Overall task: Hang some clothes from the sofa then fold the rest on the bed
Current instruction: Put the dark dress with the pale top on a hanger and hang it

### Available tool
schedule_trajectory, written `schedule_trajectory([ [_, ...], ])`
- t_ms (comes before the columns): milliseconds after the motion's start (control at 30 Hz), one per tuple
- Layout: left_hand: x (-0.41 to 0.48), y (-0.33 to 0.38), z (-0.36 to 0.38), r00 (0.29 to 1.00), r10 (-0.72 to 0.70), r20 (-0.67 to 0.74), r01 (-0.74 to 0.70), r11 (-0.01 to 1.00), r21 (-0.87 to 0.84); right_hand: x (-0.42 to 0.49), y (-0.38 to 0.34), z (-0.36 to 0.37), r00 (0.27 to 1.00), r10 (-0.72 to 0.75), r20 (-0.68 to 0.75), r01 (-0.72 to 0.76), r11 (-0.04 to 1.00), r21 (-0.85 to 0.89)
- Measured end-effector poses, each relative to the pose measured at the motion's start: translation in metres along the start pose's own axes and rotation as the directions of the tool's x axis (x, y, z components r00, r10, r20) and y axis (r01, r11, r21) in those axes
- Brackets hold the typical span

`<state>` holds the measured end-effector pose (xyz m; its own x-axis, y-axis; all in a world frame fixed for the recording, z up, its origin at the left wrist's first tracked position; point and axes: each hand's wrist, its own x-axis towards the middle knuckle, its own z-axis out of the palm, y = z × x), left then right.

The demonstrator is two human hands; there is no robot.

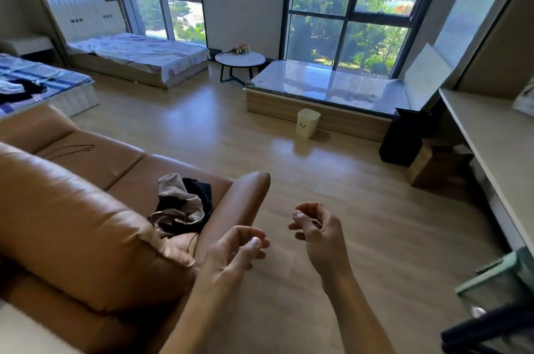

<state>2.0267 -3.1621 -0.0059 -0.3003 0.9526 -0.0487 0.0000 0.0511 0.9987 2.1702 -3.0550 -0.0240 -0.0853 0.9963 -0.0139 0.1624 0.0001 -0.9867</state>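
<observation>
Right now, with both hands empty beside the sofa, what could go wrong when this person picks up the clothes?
The clothes on the sofa lie bunched, beige and black together, so lifting one may drag another to the floor. The bed already holds a dark heap, so carried pieces could get mixed in.

crumpled clothes (181,206) on brown sofa (86,209)

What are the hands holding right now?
Nothing. The left hand and right hand are both empty, fingers loosely curled. The clothes lie on the sofa, untouched.
</observation>
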Motion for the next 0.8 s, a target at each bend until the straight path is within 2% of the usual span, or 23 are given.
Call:
schedule_trajectory([
  [233,0.176,-0.006,0.040,0.999,-0.047,0.009,0.048,0.993,-0.106,0.170,0.014,0.019,0.999,0.002,0.053,0.001,0.998,-0.060],
  [433,0.340,0.004,0.051,0.999,-0.028,-0.030,0.026,0.996,-0.090,0.326,0.005,0.027,0.999,0.027,0.024,-0.024,0.995,-0.100],
  [633,0.490,0.028,0.081,0.997,-0.066,-0.049,0.062,0.995,-0.073,0.472,-0.016,0.031,1.000,0.009,0.016,-0.008,0.998,-0.068],
  [800,0.606,0.029,0.112,0.994,-0.092,-0.067,0.089,0.995,-0.052,0.592,-0.006,0.035,0.999,0.014,0.045,-0.012,0.999,-0.043],
])
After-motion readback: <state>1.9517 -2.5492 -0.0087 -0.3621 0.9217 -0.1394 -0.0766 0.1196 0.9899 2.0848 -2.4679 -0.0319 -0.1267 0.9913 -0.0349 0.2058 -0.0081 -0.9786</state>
